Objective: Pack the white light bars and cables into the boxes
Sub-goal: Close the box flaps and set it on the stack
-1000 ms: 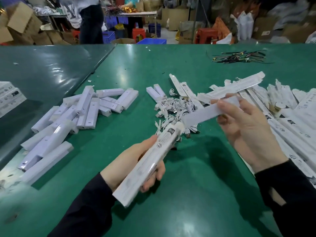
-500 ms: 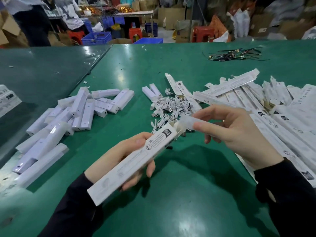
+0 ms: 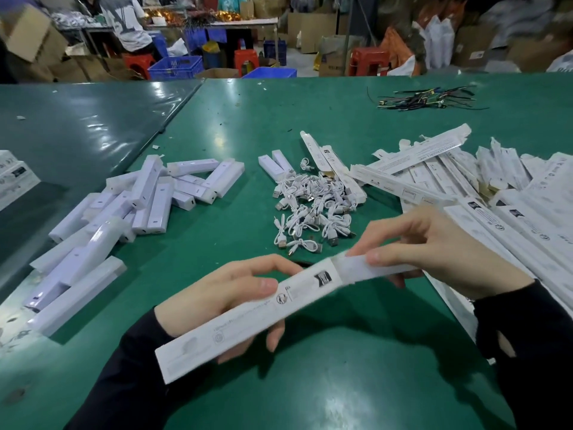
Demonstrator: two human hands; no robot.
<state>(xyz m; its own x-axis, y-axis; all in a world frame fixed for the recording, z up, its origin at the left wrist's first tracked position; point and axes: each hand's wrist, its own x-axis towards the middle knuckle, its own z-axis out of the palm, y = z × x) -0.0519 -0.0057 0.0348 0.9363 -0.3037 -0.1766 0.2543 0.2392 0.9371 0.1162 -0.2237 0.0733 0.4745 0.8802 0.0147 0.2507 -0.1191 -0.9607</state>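
My left hand [image 3: 223,299] grips a long white printed box [image 3: 248,318] held low over the green table [image 3: 341,383]. My right hand [image 3: 434,249] pinches a white light bar [image 3: 372,268] that sticks out of the box's open right end. A heap of white light bars [image 3: 133,206] lies at the left. Coiled white cables [image 3: 313,206] are piled in the middle. Flat white boxes [image 3: 465,187] are stacked at the right.
Two short white bars [image 3: 276,164] lie beside the cable pile. A bundle of black wires [image 3: 424,99] sits far back right. Printed cartons [image 3: 12,178] rest at the left edge. Behind the table are red stools, blue crates, cardboard and a seated person.
The box has swung from steeply tilted to nearly level and nearer to me. The light bar was almost fully in the box half a second ago and now shows further out of its right end.
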